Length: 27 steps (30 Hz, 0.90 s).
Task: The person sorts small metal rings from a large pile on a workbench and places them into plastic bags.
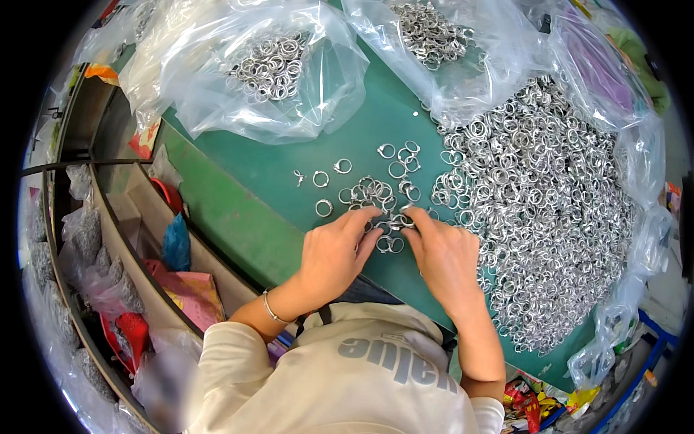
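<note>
on the green desk point(289, 173), the biggest thing by far is the heap of silver metal rings point(542, 202) spread over an opened clear plastic sheet on the person's right, reaching from the far edge almost to the near one. beyond it lie two clear bags of the same rings, one at far left point(271, 69) and one at far centre point(430, 32). between heap and bags sits a thin scatter of loose rings point(369, 189), lying flat and mostly apart from each other.

the step in hand looks like sorting or checking rings one small batch at a time, somewhere mid-run, since the heap is large and the scatter small. the left hand point(334, 254) rests palm down, its fingers extended and together, pressing on a few rings at the near edge of the scatter. the right hand point(444, 254) sits just beside it, thumb and forefinger pinched on a small ring point(402, 217) where the two hands meet.

the next move likely calls for a fine pinch and a clean lift, as neighbouring rings touch and could drag along. the rings are thin, bright, round and shiny.
</note>
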Motion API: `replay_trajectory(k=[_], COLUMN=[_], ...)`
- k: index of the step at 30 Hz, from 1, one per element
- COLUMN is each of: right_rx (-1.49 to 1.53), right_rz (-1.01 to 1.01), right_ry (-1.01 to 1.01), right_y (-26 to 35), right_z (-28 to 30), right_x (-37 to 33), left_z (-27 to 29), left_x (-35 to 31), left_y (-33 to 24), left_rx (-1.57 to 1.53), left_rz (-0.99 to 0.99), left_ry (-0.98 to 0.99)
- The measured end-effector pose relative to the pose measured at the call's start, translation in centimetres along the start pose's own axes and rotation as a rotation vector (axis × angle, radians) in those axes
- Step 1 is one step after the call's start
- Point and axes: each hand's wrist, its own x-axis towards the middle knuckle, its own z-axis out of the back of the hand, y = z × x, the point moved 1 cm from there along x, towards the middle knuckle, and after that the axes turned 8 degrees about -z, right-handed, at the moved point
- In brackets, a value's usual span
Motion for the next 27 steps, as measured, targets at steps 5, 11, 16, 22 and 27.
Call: replay_trajectory(k=[5,11,16,22,27], right_rx=[-0.009,0.099,0.113,0.647,0.18], right_rz=[-0.091,-0.009,-0.011,-0.255,-0.231], right_ry=[0.101,-0.067,-0.043,-0.009,0.065], right_y=[-1.2,1.5,0.9,-1.5,-0.7], right_z=[2.1,-0.3,-1.3,-0.2,0.5], right_x=[-0.4,2.0,2.7,1.1,-0.5], left_z=[1.0,1.1,1.2,0.7,0.7], left_x=[0.1,-0.1,-0.3,0.5,0.8], left_y=[1.3,1.7,1.9,2.5,2.3], left_rx=[0.085,-0.009,0.088,0.113,0.015], left_rz=[-0.03,0.078,0.031,-0.018,0.016], left_ry=[-0.041,-0.096,0.015,-0.01,-0.033])
